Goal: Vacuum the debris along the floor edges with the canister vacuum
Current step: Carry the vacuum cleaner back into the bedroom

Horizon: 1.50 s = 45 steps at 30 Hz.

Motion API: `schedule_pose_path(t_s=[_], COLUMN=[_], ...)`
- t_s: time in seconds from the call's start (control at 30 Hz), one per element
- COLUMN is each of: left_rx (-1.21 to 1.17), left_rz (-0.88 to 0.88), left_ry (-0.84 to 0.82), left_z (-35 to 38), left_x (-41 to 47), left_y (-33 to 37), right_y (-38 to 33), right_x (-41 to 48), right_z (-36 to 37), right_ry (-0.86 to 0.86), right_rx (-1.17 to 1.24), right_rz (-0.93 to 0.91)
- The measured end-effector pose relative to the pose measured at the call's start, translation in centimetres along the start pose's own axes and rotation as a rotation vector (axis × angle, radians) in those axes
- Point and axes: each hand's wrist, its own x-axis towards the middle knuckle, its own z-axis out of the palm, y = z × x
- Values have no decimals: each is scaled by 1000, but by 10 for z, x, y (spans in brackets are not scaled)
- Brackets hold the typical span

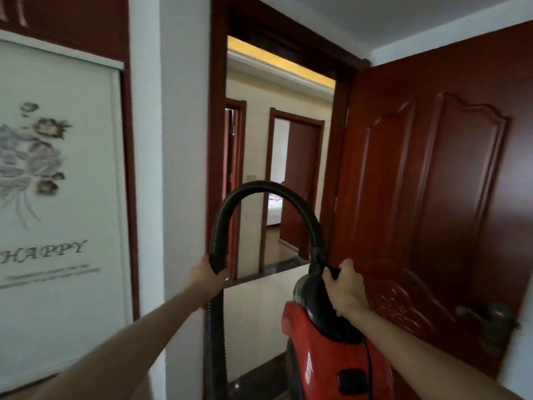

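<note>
The right hand point(344, 287) is gripping the handle of the red vacuum point(326, 350), which is hanging upright below it. The left hand point(206, 274) is clasping the hose point(259, 187), arching between both hands and dropping floorward on the left.

An open red-brown door point(432, 183) stands beside a floral, seemingly sliding panel point(57, 183) reading "HAPPY".

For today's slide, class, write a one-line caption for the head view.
Left hand grips the black hose, right hand carries the red canister vacuum toward the open doorway.
</note>
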Motion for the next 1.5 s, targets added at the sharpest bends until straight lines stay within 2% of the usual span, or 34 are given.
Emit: schedule_pose_path(t_s=[0.37, 0.6, 0.87, 1.1, 1.5], left_rx=[144, 204, 213, 222, 250], left_rz=[-218, -366, -504, -586, -732], left_ry=[244, 454, 617, 791, 937], left_z=[-268, -389, -483, -538, -607], left_x=[-62, -102, -115, -68, -21], left_y=[-149, -231, -301, -357, -418], right_y=[-196, -304, -404, -495, -605], right_x=[-113, -170, -204, -199, -199], right_z=[174, 271, 392, 498, 621], right_ry=[-243, -449, -611, -768, -901], right_rx=[187, 201, 300, 399, 463], right_rz=[-151, -287, -428, -515, -687])
